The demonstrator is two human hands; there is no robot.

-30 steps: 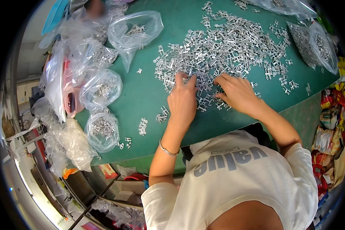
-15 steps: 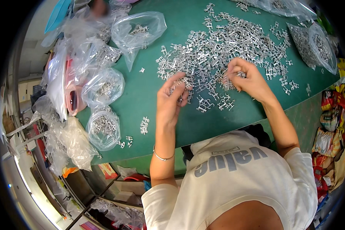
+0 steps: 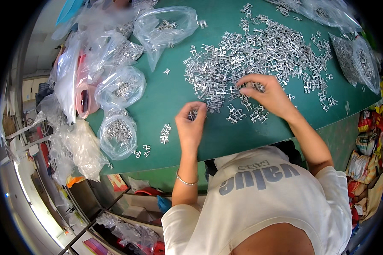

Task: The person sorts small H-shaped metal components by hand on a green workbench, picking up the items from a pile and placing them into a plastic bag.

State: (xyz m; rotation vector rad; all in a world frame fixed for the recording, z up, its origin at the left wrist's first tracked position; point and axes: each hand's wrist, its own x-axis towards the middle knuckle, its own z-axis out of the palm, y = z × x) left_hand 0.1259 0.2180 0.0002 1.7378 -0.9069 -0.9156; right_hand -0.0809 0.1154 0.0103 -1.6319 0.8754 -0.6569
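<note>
A wide pile of small silver metal fittings (image 3: 259, 51) lies over the green table. My left hand (image 3: 190, 123) is at the pile's near left edge, its fingers curled round some of these metal fittings (image 3: 193, 114). At the near side of the pile, my right hand (image 3: 264, 93) curls over more metal fittings (image 3: 256, 86), its fingertips touching the pile. A short row of fittings (image 3: 165, 133) lies left of my left hand, with a few loose ones (image 3: 145, 150) beside it.
Clear plastic bags of fittings stand along the left, including a near one (image 3: 117, 134), a middle one (image 3: 121, 88) and a far one (image 3: 168, 29). Another full bag (image 3: 356, 61) sits at the right edge of the green table (image 3: 238, 142). A pink container (image 3: 85, 101) stands among the left bags.
My left hand has drawn back toward me, off the pile's edge, with its fingers closed. My right hand has shifted slightly nearer. The whole view has turned a little.
</note>
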